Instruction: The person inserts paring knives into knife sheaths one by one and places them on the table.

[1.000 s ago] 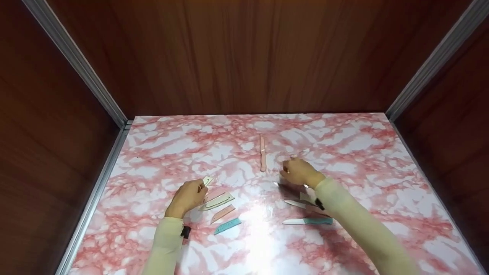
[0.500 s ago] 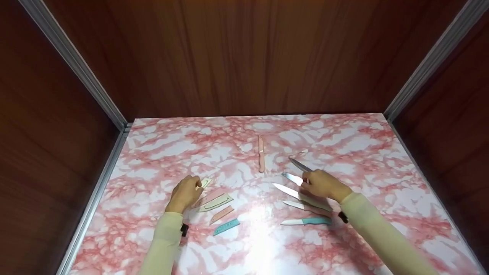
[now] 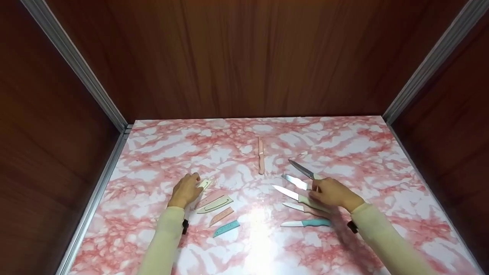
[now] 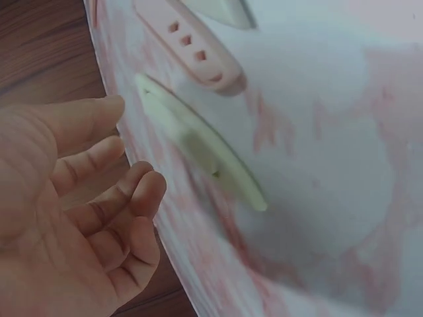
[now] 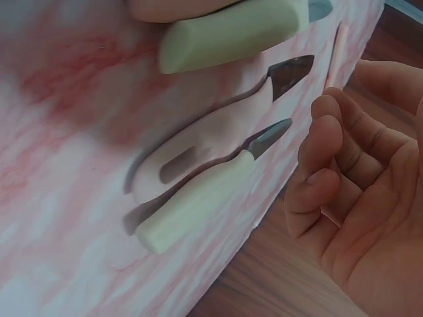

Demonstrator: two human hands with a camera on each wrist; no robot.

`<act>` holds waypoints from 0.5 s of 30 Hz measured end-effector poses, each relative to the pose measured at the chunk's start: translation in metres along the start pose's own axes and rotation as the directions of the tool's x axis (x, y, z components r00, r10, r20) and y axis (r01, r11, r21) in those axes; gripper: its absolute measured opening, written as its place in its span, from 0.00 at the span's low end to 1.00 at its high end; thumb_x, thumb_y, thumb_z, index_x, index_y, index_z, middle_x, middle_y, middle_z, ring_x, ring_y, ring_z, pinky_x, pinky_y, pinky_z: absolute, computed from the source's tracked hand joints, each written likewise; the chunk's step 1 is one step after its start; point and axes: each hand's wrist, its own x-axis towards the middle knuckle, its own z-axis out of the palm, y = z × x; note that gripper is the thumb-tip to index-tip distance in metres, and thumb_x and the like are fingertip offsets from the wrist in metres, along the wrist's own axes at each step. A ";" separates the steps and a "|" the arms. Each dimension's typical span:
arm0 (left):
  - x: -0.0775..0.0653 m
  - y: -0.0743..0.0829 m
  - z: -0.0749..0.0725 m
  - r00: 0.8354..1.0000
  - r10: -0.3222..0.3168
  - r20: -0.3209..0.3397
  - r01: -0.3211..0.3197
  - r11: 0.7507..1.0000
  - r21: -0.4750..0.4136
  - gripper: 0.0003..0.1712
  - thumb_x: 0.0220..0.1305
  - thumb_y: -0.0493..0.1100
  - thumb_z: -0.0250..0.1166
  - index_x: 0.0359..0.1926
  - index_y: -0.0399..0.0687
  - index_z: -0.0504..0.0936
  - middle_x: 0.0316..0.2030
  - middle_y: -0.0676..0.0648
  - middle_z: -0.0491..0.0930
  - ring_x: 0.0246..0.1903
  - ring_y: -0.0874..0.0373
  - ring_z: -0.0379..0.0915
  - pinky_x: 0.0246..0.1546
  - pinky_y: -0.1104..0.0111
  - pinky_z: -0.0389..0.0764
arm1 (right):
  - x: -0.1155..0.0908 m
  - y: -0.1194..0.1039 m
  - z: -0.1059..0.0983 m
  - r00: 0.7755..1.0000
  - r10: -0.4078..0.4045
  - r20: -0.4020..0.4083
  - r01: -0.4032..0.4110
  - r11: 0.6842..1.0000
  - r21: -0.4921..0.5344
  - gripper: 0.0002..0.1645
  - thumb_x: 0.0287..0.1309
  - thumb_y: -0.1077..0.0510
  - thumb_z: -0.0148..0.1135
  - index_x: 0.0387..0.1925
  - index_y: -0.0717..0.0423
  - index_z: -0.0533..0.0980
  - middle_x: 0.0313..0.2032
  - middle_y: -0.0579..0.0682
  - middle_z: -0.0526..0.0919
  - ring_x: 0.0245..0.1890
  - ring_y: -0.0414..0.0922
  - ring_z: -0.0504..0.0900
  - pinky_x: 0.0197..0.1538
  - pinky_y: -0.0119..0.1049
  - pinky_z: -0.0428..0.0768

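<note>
My left hand (image 3: 186, 191), fingers loosely bent, hovers beside a small cream blade sheath (image 3: 205, 184). In the left wrist view a gap shows between the fingertips and that cream sheath (image 4: 201, 142). My right hand (image 3: 334, 194) is over the handle ends of a fan of knives and holds nothing. The right wrist view shows its curled-in fingers apart from a cream-handled knife (image 5: 195, 205) and a pink-handled knife (image 5: 205, 142). Below the right hand lie a larger cream-handled knife (image 3: 311, 202), a pink-handled one (image 3: 317, 212) and a teal-handled one (image 3: 316, 222).
Below the left hand lie a pink sheath (image 3: 209, 199), a larger cream sheath (image 3: 214, 205), a salmon sheath (image 3: 221, 216) and a teal sheath (image 3: 226, 228). A pink knife (image 3: 261, 156) points away at the middle. Brown wood panels (image 3: 244, 57) enclose the marbled table (image 3: 160, 147).
My right hand has drawn back rightward from above the knives, uncovering the far cream-handled knife and the wide-bladed one near it. The left hand stays by the small cream sheath, fingers slightly lifted.
</note>
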 end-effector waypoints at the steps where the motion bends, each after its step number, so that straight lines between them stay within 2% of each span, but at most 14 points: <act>1: 0.000 0.000 0.001 1.000 -0.008 0.006 0.008 1.000 -0.001 0.15 0.60 0.43 0.65 0.46 0.43 0.74 0.39 0.44 0.73 0.38 0.48 0.73 0.38 0.55 0.73 | -0.001 0.001 0.001 1.000 0.004 0.002 -0.004 1.000 0.003 0.07 0.59 0.57 0.61 0.27 0.53 0.76 0.22 0.41 0.76 0.20 0.37 0.71 0.28 0.36 0.71; 8: 0.002 -0.004 0.008 1.000 -0.006 0.005 0.006 0.999 0.032 0.14 0.58 0.42 0.67 0.43 0.41 0.75 0.35 0.45 0.72 0.35 0.50 0.71 0.38 0.56 0.73 | -0.007 0.004 0.003 1.000 0.023 -0.003 -0.023 1.000 0.011 0.06 0.59 0.56 0.61 0.27 0.53 0.76 0.21 0.40 0.75 0.19 0.36 0.70 0.27 0.36 0.71; 15: 0.004 -0.006 0.012 0.999 -0.037 0.006 0.037 0.999 0.032 0.12 0.59 0.40 0.67 0.41 0.41 0.75 0.33 0.45 0.73 0.34 0.50 0.72 0.37 0.55 0.73 | -0.011 0.006 0.004 1.000 0.007 -0.017 -0.007 1.000 0.011 0.06 0.58 0.58 0.61 0.27 0.54 0.76 0.19 0.40 0.74 0.19 0.37 0.70 0.27 0.36 0.71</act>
